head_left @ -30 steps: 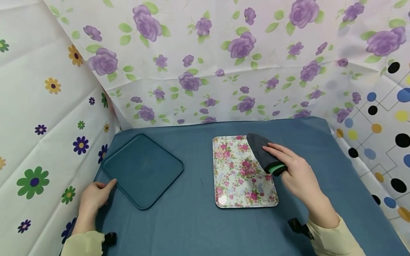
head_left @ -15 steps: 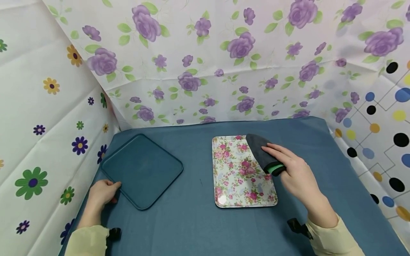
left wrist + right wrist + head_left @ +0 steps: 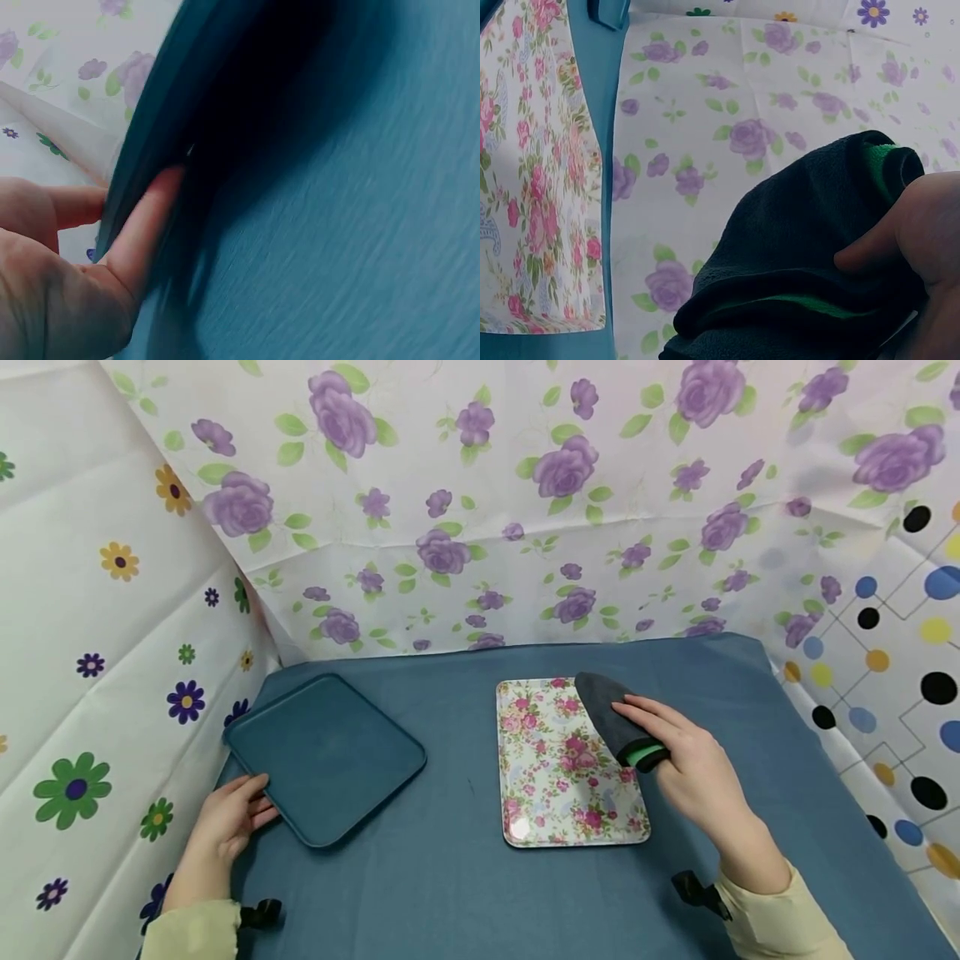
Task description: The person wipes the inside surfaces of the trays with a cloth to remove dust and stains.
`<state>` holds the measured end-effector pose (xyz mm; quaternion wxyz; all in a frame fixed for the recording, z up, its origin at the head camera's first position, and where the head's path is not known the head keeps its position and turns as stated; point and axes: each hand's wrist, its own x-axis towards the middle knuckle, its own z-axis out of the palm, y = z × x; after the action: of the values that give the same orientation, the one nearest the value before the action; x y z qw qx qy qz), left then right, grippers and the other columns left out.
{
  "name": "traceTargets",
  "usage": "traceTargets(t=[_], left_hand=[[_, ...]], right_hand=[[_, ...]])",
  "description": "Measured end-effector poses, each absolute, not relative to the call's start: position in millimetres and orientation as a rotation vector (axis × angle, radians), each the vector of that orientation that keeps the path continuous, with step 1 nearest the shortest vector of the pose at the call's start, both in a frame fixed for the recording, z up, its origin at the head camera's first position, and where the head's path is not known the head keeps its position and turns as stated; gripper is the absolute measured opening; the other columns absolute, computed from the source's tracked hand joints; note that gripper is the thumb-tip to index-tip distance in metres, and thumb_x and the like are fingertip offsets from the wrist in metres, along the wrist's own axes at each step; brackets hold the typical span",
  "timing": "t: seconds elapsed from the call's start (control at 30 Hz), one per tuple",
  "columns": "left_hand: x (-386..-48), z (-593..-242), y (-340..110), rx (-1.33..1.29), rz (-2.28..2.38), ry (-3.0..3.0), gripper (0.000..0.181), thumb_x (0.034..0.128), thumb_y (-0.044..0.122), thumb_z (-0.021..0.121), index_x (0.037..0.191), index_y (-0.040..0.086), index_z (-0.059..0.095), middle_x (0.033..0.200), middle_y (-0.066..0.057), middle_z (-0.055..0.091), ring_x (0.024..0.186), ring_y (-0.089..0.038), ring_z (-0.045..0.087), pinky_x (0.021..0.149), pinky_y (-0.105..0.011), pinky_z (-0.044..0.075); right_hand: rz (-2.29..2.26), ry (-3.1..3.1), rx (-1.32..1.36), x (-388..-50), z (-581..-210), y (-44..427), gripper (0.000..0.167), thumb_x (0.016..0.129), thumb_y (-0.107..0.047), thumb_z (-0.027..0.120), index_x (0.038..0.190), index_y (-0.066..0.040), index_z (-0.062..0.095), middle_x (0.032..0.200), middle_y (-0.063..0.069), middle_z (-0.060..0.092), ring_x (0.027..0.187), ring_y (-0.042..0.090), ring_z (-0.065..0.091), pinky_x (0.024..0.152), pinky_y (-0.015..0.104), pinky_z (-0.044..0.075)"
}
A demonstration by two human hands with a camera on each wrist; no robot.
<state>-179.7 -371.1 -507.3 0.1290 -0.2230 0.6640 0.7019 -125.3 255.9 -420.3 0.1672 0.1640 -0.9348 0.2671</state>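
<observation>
A dark teal square tray (image 3: 337, 752) sits turned cornerwise on the left of the table, its left side raised a little. My left hand (image 3: 228, 822) pinches its near-left edge, thumb and fingers on opposite faces; the left wrist view shows the tray's edge (image 3: 142, 157) between them. On the right, my right hand (image 3: 701, 768) grips a folded dark grey cloth (image 3: 603, 710) with a green inner side. That cloth lies over the upper right corner of a white floral tray (image 3: 570, 777). In the right wrist view the cloth (image 3: 802, 217) is bunched under the thumb.
A blue cloth (image 3: 442, 893) covers the table. Behind it hangs a white sheet with purple roses (image 3: 442, 552). Patterned sheets stand at the left (image 3: 75, 610) and right (image 3: 900, 693) sides. Between the two trays lies a strip of blue table.
My left hand has shifted its hold on the teal tray's edge, its fingers now underneath. The tray's left side has risen and moved slightly left. My right hand and cloth have stayed put.
</observation>
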Motion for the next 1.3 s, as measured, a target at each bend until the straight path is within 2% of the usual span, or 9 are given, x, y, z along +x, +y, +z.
traceTargets(t=[0.23,0.33,0.43,0.53,0.63,0.73,0.83,1.0,1.3], left_hand=[[-173,-501,-368,-0.637,2.323,1.661,0.086,0.1131,0.012,0.052,0.170,0.009,-0.013,0.094,0.007,0.072,0.084,-0.006,0.075,0.076,-0.026,0.063],[-169,-496,-363,-0.529,2.437,1.623,0.065,0.1121,0.009,0.055,0.168,0.011,0.022,0.095,0.003,0.074,0.082,-0.010,0.075,0.072,-0.028,0.064],[-166,-490,-352,-0.353,2.554,1.586,0.024,0.1116,0.005,0.055,0.135,0.007,0.061,0.094,-0.003,0.075,0.077,-0.013,0.075,0.067,-0.030,0.064],[-165,-483,-335,-0.153,2.623,1.565,0.023,0.1117,0.000,0.053,0.116,0.006,0.074,0.092,-0.008,0.077,0.075,-0.017,0.076,0.064,-0.031,0.064],[-166,-472,-313,-0.041,2.610,1.618,0.026,0.1117,-0.002,0.052,0.133,-0.006,0.065,0.092,-0.009,0.078,0.074,-0.017,0.077,0.062,-0.029,0.063],[-168,-464,-288,-0.001,2.525,1.711,0.052,0.1121,0.001,0.053,0.157,-0.016,0.034,0.096,-0.006,0.079,0.075,-0.014,0.077,0.061,-0.026,0.062],[-173,-461,-263,0.052,2.432,1.780,0.066,0.1123,0.003,0.054,0.162,-0.018,0.016,0.101,-0.004,0.080,0.079,-0.012,0.078,0.063,-0.026,0.062],[-188,-467,-224,0.155,2.371,1.804,0.045,0.1115,0.006,0.058,0.153,-0.009,0.047,0.102,-0.006,0.081,0.083,-0.016,0.080,0.066,-0.032,0.064],[-209,-468,-160,0.207,2.306,1.736,0.047,0.1106,0.005,0.057,0.153,-0.010,0.047,0.097,-0.003,0.081,0.081,-0.016,0.079,0.066,-0.034,0.065]], right_hand=[[0.766,-2.668,0.462,-126,-420,257,0.097,0.075,0.027,0.036,0.156,-0.021,0.060,0.160,0.009,0.052,0.106,0.032,0.064,0.047,0.028,0.024],[0.770,-2.670,0.463,-127,-419,257,0.098,0.074,0.028,0.036,0.156,-0.021,0.059,0.161,0.010,0.052,0.120,0.038,0.063,0.051,0.030,0.027],[0.774,-2.658,0.475,-128,-418,257,0.098,0.074,0.028,0.036,0.156,-0.021,0.059,0.161,0.010,0.052,0.130,0.042,0.060,0.055,0.033,0.032],[0.777,-2.629,0.489,-130,-415,255,0.097,0.075,0.028,0.037,0.157,-0.020,0.059,0.161,0.010,0.052,0.136,0.045,0.057,0.062,0.037,0.036],[0.791,-2.587,0.502,-133,-409,249,0.097,0.077,0.029,0.037,0.157,-0.021,0.058,0.162,0.009,0.051,0.137,0.044,0.057,0.068,0.041,0.038],[0.817,-2.538,0.529,-136,-402,239,0.096,0.078,0.031,0.038,0.156,-0.021,0.059,0.162,0.008,0.051,0.139,0.043,0.056,0.072,0.042,0.038],[0.843,-2.501,0.585,-140,-393,227,0.097,0.076,0.032,0.038,0.156,-0.020,0.060,0.163,0.009,0.050,0.141,0.043,0.054,0.072,0.042,0.039],[0.857,-2.471,0.675,-150,-384,208,0.097,0.078,0.032,0.037,0.156,-0.020,0.059,0.164,0.008,0.048,0.144,0.041,0.052,0.072,0.042,0.040],[0.734,-2.488,0.822,-172,-375,175,0.092,0.083,0.029,0.041,0.160,-0.020,0.054,0.168,0.010,0.042,0.151,0.035,0.044,0.069,0.040,0.043]])
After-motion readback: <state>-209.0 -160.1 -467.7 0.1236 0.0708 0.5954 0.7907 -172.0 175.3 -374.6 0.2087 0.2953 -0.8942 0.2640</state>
